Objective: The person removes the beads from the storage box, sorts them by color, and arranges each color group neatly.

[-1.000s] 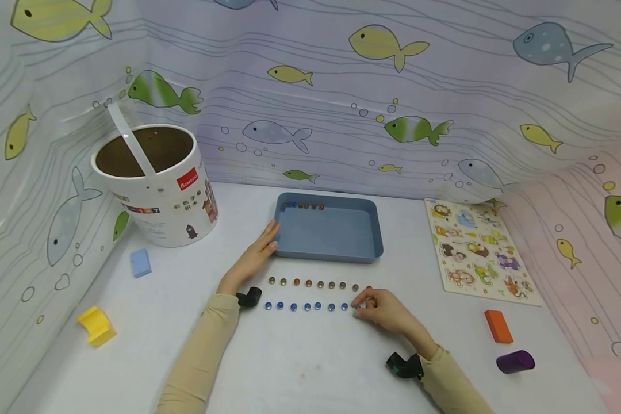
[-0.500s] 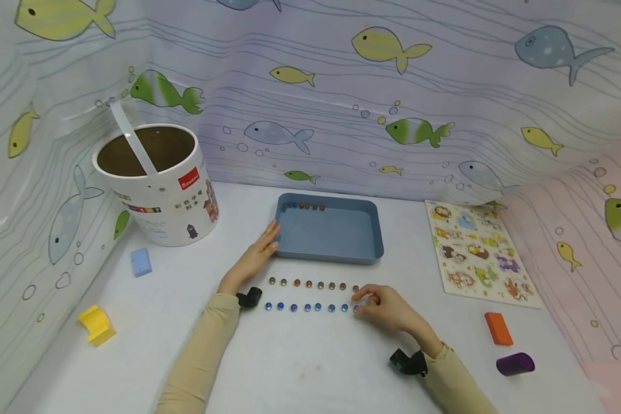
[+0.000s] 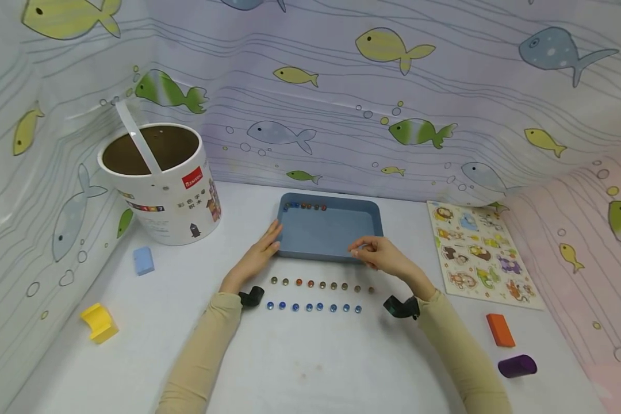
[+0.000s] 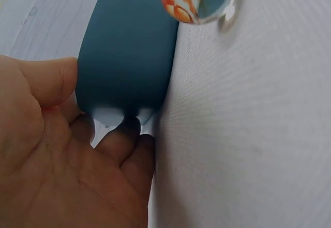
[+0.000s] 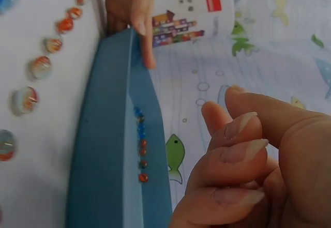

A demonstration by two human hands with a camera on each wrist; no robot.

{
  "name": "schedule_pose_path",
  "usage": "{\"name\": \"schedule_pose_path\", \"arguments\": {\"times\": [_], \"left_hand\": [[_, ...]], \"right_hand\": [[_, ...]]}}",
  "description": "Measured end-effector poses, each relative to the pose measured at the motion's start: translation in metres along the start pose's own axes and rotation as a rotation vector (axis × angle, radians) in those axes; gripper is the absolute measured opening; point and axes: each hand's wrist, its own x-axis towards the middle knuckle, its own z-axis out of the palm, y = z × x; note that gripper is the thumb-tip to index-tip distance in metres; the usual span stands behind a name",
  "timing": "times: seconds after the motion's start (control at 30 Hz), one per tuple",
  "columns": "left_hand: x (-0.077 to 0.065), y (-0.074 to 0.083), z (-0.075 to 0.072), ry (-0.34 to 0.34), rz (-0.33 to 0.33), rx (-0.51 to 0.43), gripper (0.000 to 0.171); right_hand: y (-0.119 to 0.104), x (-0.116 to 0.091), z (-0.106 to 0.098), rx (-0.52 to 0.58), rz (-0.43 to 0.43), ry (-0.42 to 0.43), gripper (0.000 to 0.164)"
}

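My left hand (image 3: 259,256) rests against the left end of a shallow blue-grey tray (image 3: 331,236). In the left wrist view, its thumb (image 4: 57,80) touches the tray's end, with the other fingers beside it. Above the tray's front right part is my right hand (image 3: 383,256), fingers loosely bent. The right wrist view shows no marble between its fingers (image 5: 235,153). Several small marbles (image 3: 310,206) line the tray's back left edge. In front of the tray lie a row of brown and orange glass marbles (image 3: 310,283) and a nearer row of blue marbles (image 3: 309,307).
A white bucket (image 3: 160,201) with a handle stands at the back left. Near it lie a light blue block (image 3: 143,261) and a yellow arched block (image 3: 99,324). On the right are an animal puzzle board (image 3: 483,253), an orange block (image 3: 499,330) and a purple cylinder (image 3: 517,366).
My right hand has left the right end of the blue marble row and moved away from me to above the tray. The row's last blue marble is now uncovered. My left hand stays put.
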Motion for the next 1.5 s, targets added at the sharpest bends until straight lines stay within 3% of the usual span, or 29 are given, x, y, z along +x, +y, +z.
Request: {"name": "schedule_pose_path", "arguments": {"times": [0.37,0.57,0.8,1.17,1.5], "left_hand": [[0.000,0.000,-0.001,0.007,0.004,0.004,0.054],[-0.001,0.002,0.000,0.000,0.001,0.002,0.056],[-0.001,0.001,-0.001,-0.002,-0.011,-0.003,0.057],[-0.002,0.004,0.000,0.000,-0.011,0.000,0.057],[0.000,0.002,0.000,0.012,-0.002,0.009,0.057]], "right_hand": [[-0.002,0.075,-0.013,0.070,0.038,0.063,0.040],[0.009,0.112,-0.007,0.151,0.116,0.153,0.035],[0.015,0.149,0.007,0.194,0.135,0.226,0.032],[0.026,0.163,0.017,0.146,0.235,0.359,0.028],[0.026,0.168,0.019,0.019,0.222,0.330,0.033]]}}
